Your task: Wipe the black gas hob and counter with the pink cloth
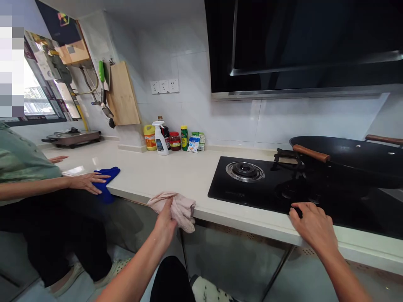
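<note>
My left hand (pixel 165 222) is closed around a crumpled pale pink cloth (pixel 181 207) at the front edge of the white countertop (pixel 151 176). Part of the cloth hangs over that edge. On the right, my right hand (pixel 315 224) is at the front of the black glass gas stove (pixel 252 195), its fingers curled and thumb pinching a small dark knob (pixel 297 212), mostly covered by the fingers. Beyond it stands a large black wok (pixel 349 163) with wooden handles. The left burner (pixel 245 170) is uncovered.
At left, another person's hand (pixel 85 181) presses a blue cloth (pixel 108 178) on the counter's edge. A spray bottle (pixel 161 140), jars and packets stand by the wall. A range hood (pixel 299 50) hangs overhead; an electric pan (pixel 74 137) sits far left.
</note>
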Tool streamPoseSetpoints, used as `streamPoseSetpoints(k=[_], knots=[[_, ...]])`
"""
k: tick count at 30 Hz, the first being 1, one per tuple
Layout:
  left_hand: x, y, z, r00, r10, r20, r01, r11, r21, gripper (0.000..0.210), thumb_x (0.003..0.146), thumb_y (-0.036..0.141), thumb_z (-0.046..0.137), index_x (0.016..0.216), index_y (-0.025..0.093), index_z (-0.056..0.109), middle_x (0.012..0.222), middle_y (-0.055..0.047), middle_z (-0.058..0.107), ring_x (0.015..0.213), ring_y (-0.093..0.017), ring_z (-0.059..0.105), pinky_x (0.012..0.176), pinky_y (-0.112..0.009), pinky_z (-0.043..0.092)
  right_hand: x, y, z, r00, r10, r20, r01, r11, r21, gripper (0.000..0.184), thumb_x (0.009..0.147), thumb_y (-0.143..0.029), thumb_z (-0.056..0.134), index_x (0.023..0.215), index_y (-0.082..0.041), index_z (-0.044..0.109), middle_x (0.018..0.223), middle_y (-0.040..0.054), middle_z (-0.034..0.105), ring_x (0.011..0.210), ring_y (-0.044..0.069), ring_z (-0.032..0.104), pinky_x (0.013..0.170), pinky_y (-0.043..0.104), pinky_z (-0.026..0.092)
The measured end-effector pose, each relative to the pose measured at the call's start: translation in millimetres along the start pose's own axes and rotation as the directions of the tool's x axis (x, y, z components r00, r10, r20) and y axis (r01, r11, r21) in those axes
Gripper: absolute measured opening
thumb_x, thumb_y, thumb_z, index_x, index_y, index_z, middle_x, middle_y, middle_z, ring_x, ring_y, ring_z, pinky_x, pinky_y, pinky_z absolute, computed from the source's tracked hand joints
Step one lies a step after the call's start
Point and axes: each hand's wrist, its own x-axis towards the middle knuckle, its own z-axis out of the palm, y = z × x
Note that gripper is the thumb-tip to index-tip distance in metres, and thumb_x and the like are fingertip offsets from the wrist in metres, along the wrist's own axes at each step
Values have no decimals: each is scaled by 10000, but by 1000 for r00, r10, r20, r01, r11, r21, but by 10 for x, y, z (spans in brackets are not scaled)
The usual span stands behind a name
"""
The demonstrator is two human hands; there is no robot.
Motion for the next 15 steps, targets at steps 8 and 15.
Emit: streamPoseSetpoints(k=[8,15], knots=[[-662,-621,384,980,-126,155,151,975,-165,152,933,222,660,1073,166,674,987,-64,766,822,-154,743,776,-251,620,19,-80,-64,1000,7,16,-6,999,-35,394,948,-378,388,1135,-214,693,1179,102,656,1053,309,564,862,451,426],[-1352,-1282,716,875,-407,263,443,891,-95,226,962,308,617,1117,151,665,1063,-107,770,882,-189,758,810,-278,621,13,-42,-52,1000,0,13,1,1000,-12,388,947,-391,393,1123,-219,693,1184,100,655,1064,308,566,857,448,420]])
